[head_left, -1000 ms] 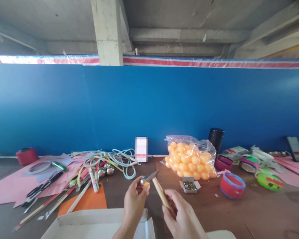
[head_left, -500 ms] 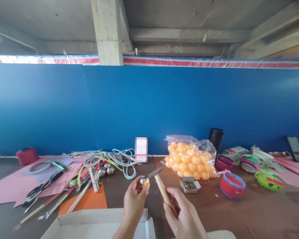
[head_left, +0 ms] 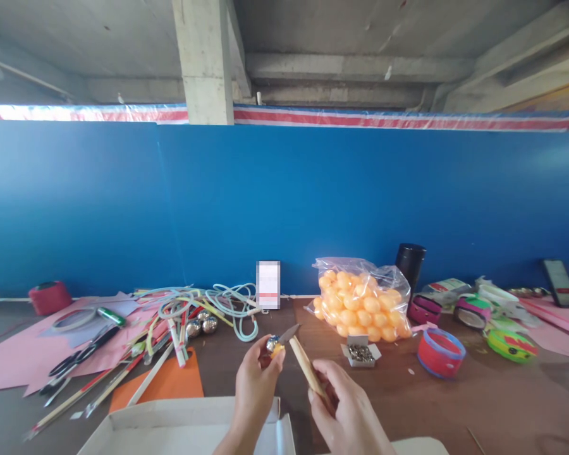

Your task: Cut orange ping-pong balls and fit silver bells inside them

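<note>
My left hand point(head_left: 258, 379) is closed, its fingertips pinching a shiny metal ball point(head_left: 272, 344). A yellow-orange patch shows at the ball's lower right; whether it is a reflection or another piece I cannot tell. My right hand point(head_left: 344, 404) is wrapped around the pale wooden handle of a hammer point(head_left: 306, 366). Its narrow dark metal head tapers to a point at the right, and the other end lies at or very near the ball. Below my left hand is an open white box point(head_left: 189, 414). A small carton of metal pieces point(head_left: 361, 354) stands beyond my right hand.
A clear bag of orange balls point(head_left: 360, 309) lies behind the carton. On the left are scissors point(head_left: 83, 354), sticks, pale blue tubing point(head_left: 237, 300), several metal balls point(head_left: 208, 325) and coloured paper. A red-and-blue round container point(head_left: 440, 354) and a black cylinder point(head_left: 410, 265) stand right.
The hammer has shifted slightly left and down, its head now closer to the ball. My left hand stays almost in place with the ball.
</note>
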